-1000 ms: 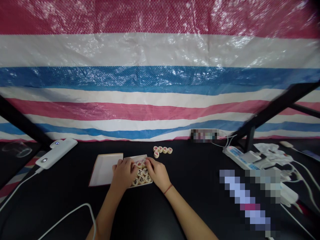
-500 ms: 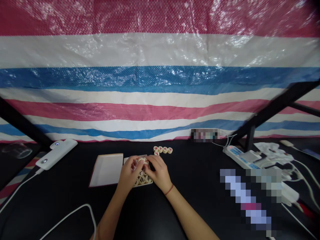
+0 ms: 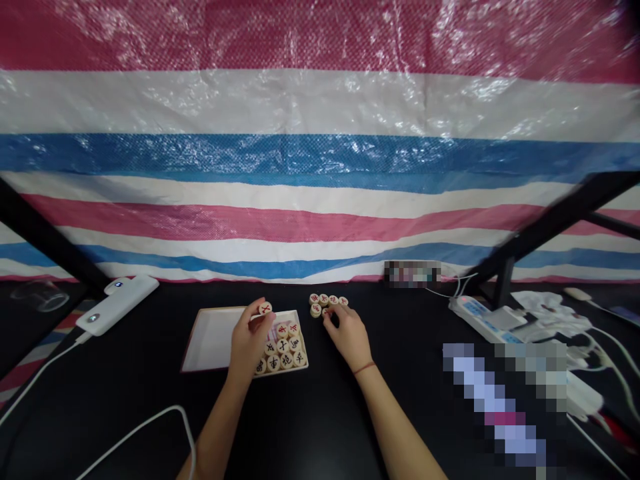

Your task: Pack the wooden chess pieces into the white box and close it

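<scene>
My left hand pinches a round Chinese chess piece with a red character, above the left part of an open white box. Rows of more chess pieces, marked in black and red, lie in that box; my hand hides its left side. To the right of the box, my right hand has its fingertips closed on another chess piece at the table, mostly covered by the fingers. Beside it stands a small group of red-marked pieces, in a row with one in front.
The box's lid lies left of the box. Farther left are a white device with a cable and a clear cup. A power strip with plugs and cables is on the right. A striped sheet hangs behind.
My right hand has moved right, from the box to the group of pieces, with a piece at its fingertips. My left hand has shifted slightly left, raising a red-marked piece and uncovering the box.
</scene>
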A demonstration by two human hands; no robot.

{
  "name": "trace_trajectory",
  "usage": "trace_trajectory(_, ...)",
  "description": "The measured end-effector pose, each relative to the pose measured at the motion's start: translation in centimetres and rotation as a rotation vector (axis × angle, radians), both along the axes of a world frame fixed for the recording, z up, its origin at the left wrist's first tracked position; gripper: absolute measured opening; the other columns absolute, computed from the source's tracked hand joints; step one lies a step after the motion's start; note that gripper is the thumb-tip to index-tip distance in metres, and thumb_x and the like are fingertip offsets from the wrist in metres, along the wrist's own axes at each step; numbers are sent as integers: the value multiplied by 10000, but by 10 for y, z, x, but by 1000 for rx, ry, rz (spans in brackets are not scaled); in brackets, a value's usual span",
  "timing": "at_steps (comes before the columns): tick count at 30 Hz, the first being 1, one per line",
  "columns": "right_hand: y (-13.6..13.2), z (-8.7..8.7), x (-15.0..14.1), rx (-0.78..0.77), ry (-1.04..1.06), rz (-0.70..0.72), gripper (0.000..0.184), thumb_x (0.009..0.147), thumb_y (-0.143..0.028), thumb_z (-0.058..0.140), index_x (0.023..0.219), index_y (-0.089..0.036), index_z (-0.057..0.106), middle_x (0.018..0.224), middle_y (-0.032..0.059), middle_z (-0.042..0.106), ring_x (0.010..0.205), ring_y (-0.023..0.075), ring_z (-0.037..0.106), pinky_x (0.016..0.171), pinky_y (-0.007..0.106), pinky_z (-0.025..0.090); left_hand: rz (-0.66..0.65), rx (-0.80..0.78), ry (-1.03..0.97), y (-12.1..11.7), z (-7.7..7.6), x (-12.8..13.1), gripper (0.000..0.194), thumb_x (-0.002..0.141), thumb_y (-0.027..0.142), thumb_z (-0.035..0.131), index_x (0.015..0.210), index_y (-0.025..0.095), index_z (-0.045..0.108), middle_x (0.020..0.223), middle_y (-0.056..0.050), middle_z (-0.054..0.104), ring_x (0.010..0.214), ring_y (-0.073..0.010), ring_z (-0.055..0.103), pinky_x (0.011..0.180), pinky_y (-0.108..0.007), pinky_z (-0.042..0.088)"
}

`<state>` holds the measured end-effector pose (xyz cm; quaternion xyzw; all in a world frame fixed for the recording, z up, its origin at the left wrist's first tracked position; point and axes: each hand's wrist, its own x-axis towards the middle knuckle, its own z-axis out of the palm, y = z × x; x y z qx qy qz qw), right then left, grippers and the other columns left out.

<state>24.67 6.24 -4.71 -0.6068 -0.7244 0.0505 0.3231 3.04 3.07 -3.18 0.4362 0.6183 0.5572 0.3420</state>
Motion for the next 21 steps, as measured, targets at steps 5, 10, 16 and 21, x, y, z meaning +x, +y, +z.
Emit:
trace_trajectory(5,-19,21,-27,-16,362,218,187,854,-319,573,967,-184,635,866,51,680,719,162,597,698,268,487,-202,169,475,-11,1,13,258,798,280,617,1047,221,652,889,-25,696,783,-167,669,783,-308,545)
trace_trajectory(10,-35,25,-50,-76,449,352,183,797,-277,620,952,-187,658,834,27,693,707,147,623,687,245,512,-360,246,654,-16,-5,20,251,839,163,519,1060,224,621,983,-39,693,912,-179,650,837,-323,523)
trace_trajectory(16,-22,19,-34,5,463,206,232,851,-293,540,1011,-179,665,889,62,705,726,162,634,697,270,518,-336,270,698,-13,-6,17,251,889,290,535,1120,224,606,1028,-67,682,957,-208,635,893,-371,500)
trace_trajectory(21,-6,7,-10,28,325,-17,244,836,-321,520,989,-177,644,924,83,702,768,191,637,724,299,494,-280,238,717,-11,-5,11,257,909,304,492,1117,218,616,1014,-73,685,968,-215,632,894,-368,495)
